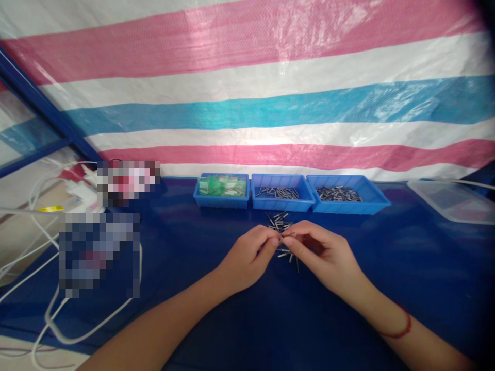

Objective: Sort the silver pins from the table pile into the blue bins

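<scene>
Centrally, just below the middle of the frame, a thin piece (pixel 293 234) is held where the fingertips of both hands are brought together. It is seen as a narrow, greyish, straight sliver with a dull metallic look, laid nearly level; its ends are largely covered by the fingers, so its full shape cannot be told. It is pinched between thumb and forefinger by the right hand (pixel 333 257), around whose wrist a dark red band (pixel 402 330) is worn, and it is gripped likewise by the thumb and forefinger of the left hand (pixel 247 255). Directly behind and beneath the fingertips, a loose pile of metal pins (pixel 284 222) is spread on the dark blue bench (pixel 232 330); the pins are slim and straight, some brightly silvered, others dark, and they are strewn at many angles. Above the pile, three blue bins are lined up: green and pale pieces (pixel 224 186) are contained in the left bin (pixel 220 202), while similar slim metal pieces are heaped in the middle bin (pixel 284 205) and the right bin (pixel 351 207). At the right edge of the frame, a translucent plastic container (pixel 452 201) is placed.
</scene>
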`<move>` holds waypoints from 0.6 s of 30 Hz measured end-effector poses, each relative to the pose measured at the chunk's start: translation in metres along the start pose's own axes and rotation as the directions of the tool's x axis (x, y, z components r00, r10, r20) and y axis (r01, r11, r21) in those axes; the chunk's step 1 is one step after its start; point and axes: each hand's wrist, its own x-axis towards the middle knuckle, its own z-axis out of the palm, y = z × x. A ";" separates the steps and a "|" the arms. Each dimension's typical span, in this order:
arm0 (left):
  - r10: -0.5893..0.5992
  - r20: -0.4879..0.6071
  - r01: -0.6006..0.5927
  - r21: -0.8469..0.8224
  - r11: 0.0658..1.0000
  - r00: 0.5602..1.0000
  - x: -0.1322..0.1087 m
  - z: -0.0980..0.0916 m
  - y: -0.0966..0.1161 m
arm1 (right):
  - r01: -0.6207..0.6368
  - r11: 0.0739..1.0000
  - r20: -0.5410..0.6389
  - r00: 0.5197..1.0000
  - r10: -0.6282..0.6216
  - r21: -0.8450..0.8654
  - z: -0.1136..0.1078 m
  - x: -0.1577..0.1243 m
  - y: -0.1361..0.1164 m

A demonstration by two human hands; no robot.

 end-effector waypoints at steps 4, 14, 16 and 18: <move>0.019 0.013 -0.018 -0.030 0.999 1.000 -0.001 0.001 0.001 | -0.001 1.000 0.005 1.000 0.001 -0.001 0.000 0.000 0.000; -0.030 -0.031 0.027 -0.079 0.997 0.999 -0.001 0.002 0.001 | 0.005 1.000 -0.002 1.000 -0.005 0.016 0.000 0.001 -0.005; -0.035 -0.029 0.032 -0.096 0.995 0.999 0.000 0.002 0.002 | 0.011 0.999 -0.003 1.000 -0.011 0.033 0.000 0.001 -0.005; -0.032 -0.027 0.028 -0.109 0.994 0.999 0.000 0.002 0.002 | 0.020 0.999 -0.001 1.000 -0.020 0.043 0.001 0.001 -0.005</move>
